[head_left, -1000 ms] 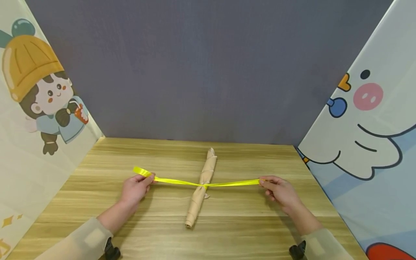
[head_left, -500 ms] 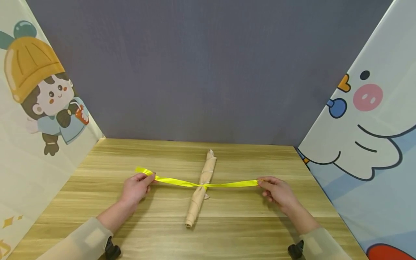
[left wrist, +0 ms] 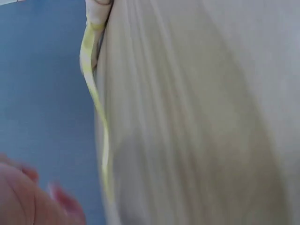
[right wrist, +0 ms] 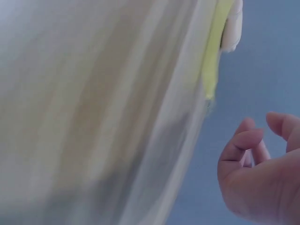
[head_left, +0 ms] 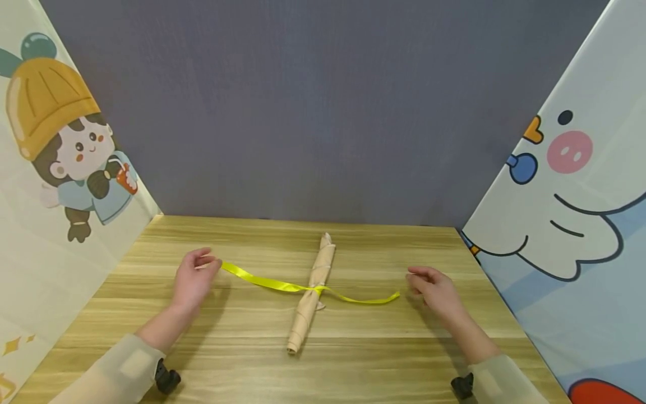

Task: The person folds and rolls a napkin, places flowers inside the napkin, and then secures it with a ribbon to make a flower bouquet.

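A tan roll, looking like rolled-up wrapping paper, lies lengthwise on the wooden table. Around its pinched middle runs a yellow ribbon, its two tails spread out to the left and right. My left hand is raised at the left tail's end, fingers loosely bent; in the left wrist view the ribbon hangs apart from the hand. To the right, my right hand hovers just beyond the other tail's tip. Its thumb and fingers are parted around nothing in the right wrist view.
The wooden table ends at a dark grey panel behind. Cartoon-printed panels flank it, a left panel and a right panel. A black wrist device sits at the left sleeve cuff.
Both hands have let go of the ribbon's tails. The right tail has dropped and curves slackly; the left hand has moved left and slightly away from me. The roll stays in place.
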`<control>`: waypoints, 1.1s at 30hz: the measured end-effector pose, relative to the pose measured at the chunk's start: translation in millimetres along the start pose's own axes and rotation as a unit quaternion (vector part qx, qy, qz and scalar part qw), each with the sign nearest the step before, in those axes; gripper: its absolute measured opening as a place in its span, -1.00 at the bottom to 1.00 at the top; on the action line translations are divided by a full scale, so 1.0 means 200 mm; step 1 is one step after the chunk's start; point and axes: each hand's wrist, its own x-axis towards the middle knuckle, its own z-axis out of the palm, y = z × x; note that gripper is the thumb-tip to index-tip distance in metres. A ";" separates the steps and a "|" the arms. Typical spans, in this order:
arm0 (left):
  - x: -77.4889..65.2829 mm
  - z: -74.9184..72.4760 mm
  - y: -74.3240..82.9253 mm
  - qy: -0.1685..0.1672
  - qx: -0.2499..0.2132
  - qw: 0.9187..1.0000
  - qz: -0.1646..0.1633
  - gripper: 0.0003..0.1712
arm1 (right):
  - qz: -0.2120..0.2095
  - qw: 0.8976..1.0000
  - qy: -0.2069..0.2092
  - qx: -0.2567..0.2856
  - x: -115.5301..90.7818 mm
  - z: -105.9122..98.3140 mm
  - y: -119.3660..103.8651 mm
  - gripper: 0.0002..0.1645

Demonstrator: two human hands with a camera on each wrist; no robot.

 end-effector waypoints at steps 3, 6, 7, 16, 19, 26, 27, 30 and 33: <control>-0.02 0.05 0.04 -0.100 0.047 0.989 0.094 -0.55 | -0.045 0.999 -0.007 -0.026 0.00 0.07 -0.06 -0.40; -0.04 0.14 0.08 -0.201 0.073 0.964 0.161 -0.63 | -0.094 0.994 -0.048 -0.032 0.01 0.16 -0.11 -0.45; -0.05 0.17 0.09 -0.228 0.081 0.955 0.172 -0.63 | -0.105 0.992 -0.061 -0.030 0.01 0.20 -0.13 -0.46; -0.02 0.43 0.11 -0.362 0.165 0.887 0.235 -0.43 | -0.146 0.977 -0.149 -0.046 0.08 0.50 -0.22 -0.55; -0.03 0.48 0.10 -0.368 0.201 0.872 0.253 -0.35 | -0.154 0.973 -0.157 -0.071 0.10 0.57 -0.24 -0.56; -0.07 0.56 0.10 -0.361 0.218 0.873 0.245 -0.30 | -0.162 0.968 -0.165 -0.098 0.14 0.68 -0.25 -0.50; -0.07 0.56 0.10 -0.361 0.219 0.873 0.242 -0.28 | -0.164 0.967 -0.166 -0.099 0.15 0.69 -0.25 -0.50; -0.08 0.58 0.11 -0.360 0.225 0.874 0.237 -0.16 | -0.171 0.965 -0.170 -0.105 0.15 0.70 -0.25 -0.48; -0.07 0.60 0.11 -0.359 0.226 0.875 0.232 -0.05 | -0.172 0.962 -0.180 -0.108 0.15 0.71 -0.25 -0.48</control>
